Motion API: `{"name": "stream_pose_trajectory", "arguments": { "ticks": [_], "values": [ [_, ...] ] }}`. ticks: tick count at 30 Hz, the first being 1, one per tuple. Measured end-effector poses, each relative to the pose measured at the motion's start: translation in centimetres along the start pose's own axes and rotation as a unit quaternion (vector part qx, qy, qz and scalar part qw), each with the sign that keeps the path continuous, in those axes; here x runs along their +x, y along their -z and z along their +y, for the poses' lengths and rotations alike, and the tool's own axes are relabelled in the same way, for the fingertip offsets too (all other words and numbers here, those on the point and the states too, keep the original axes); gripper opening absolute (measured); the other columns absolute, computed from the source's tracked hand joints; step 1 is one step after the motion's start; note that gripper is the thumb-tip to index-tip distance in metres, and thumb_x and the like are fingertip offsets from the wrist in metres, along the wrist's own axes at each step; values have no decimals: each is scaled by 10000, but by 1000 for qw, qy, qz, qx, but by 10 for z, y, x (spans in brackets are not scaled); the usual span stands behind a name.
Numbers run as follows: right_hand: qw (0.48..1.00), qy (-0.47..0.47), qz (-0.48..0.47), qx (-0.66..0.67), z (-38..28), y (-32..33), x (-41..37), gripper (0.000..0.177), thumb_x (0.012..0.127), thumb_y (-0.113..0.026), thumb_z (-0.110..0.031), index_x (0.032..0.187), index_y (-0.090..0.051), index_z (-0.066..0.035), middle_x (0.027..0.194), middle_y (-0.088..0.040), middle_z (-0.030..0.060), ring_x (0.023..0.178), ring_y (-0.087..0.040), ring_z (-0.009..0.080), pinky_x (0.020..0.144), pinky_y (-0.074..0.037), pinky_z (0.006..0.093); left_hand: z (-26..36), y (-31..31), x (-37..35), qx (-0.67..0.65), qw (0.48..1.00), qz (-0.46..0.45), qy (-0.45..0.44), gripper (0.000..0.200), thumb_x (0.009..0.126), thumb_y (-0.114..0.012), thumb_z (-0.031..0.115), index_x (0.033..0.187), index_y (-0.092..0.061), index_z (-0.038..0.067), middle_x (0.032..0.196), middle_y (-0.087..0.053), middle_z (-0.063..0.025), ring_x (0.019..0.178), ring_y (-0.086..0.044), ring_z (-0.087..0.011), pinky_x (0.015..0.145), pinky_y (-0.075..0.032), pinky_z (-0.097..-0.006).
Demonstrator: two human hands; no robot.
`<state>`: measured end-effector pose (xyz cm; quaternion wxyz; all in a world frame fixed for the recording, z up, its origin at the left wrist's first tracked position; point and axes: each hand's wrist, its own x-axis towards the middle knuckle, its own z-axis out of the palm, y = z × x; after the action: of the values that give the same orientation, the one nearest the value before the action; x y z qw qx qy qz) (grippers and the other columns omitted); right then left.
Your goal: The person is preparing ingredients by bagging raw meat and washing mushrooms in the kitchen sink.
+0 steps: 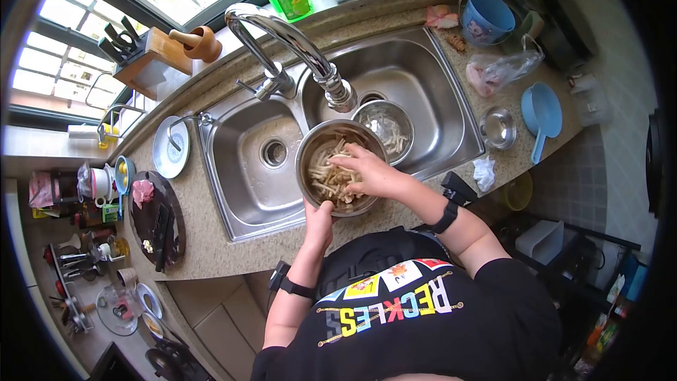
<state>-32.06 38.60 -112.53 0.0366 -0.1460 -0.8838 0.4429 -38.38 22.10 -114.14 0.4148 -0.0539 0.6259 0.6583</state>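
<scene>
A round stainless-steel bowl [302, 182] sits over the near side of the sink, in front of the divider. Inside it lies a heap of pale, thin, strip-like pieces [326, 175]. My left hand [319, 221] grips the bowl's near rim, thumb on the edge. Reaching in from the right, my right hand [370, 173] has its fingers spread over the strips, touching them and holding none visibly. A smaller metal bowl [403, 121] with clear and whitish contents stands in the right basin, partly behind the large bowl.
The faucet [282, 35] arches over the sink [451, 85]. At left are a dark round cutting board [173, 240] with a black-handled knife [161, 229] and a white plate [169, 147]. A blue ladle [541, 109], small metal bowl [498, 127] and plastic bag [504, 70] lie right.
</scene>
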Motion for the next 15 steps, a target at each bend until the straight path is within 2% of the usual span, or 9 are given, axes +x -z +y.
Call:
{"name": "stream_pose_trajectory", "arguments": {
  "ticks": [3,4,5,7,9,10,11,13,15],
  "values": [
    [999,-13,-32,30,-7,18,-7,376,727,-674,-147,1100,-630,-172,1340,-345,241,1204,-410,373,990,-355,395,-8,8,-2,-10,1000,12,-19,562,655,-409,-55,1202,-384,76,993,-560,-100,772,-626,-201,534,-558,-314],
    [1000,3,16,4,-12,21,-11,316,764,-636,-133,1080,-639,-150,1254,-449,237,1143,-475,355,956,-392,374,-10,14,-2,-2,1000,6,-9,540,659,-414,-52,1187,-400,64,977,-568,-103,761,-628,-204,533,-557,-316],
    [1000,3,15,4,-14,25,-13,316,764,-636,-133,1080,-639,-150,1254,-449,237,1143,-475,355,956,-392,374,-13,19,-2,6,1000,1,2,519,662,-418,-49,1172,-416,51,960,-576,-106,750,-630,-207,533,-556,-317],
    [984,-22,67,165,-13,34,-10,288,778,-619,-105,1066,-642,-113,1139,-548,216,1061,-544,303,903,-434,337,-10,19,-6,7,1000,11,9,494,666,-423,-46,1153,-431,34,942,-581,-107,731,-628,-206,532,-554,-319],
    [941,-53,134,306,-2,39,-5,254,819,-586,-88,1061,-618,-18,998,-634,125,929,-596,179,830,-463,275,-6,21,-6,8,1000,22,16,469,669,-427,-43,1134,-446,17,924,-587,-108,713,-627,-205,531,-551,-320],
    [902,-79,164,393,12,40,1,244,830,-584,-97,1048,-613,8,983,-643,107,892,-601,142,816,-468,264,-3,26,-4,-18,999,33,16,455,673,-430,-42,1124,-452,8,917,-589,-107,697,-624,-205,536,-550,-320],
    [904,-78,198,372,49,51,11,229,848,-563,-88,1042,-602,28,977,-642,66,880,-596,119,803,-464,242,0,31,-2,-44,998,44,16,440,676,-433,-41,1114,-458,-1,910,-590,-106,681,-621,-205,541,-548,-319],
    [894,-135,195,380,104,53,20,224,840,-561,-74,1039,-605,18,986,-640,80,894,-592,120,805,-458,238,4,43,5,-37,998,53,17,428,677,-438,-43,1103,-462,-6,913,-584,-106,675,-612,-205,553,-546,-318],
    [874,-274,179,360,165,42,25,275,814,-596,-108,1060,-595,14,1022,-628,95,933,-579,130,817,-452,251,3,52,13,-33,997,71,-27,428,680,-445,-45,1106,-463,-1,923,-577,-99,694,-607,-207,568,-548,-322]
  ]
}}
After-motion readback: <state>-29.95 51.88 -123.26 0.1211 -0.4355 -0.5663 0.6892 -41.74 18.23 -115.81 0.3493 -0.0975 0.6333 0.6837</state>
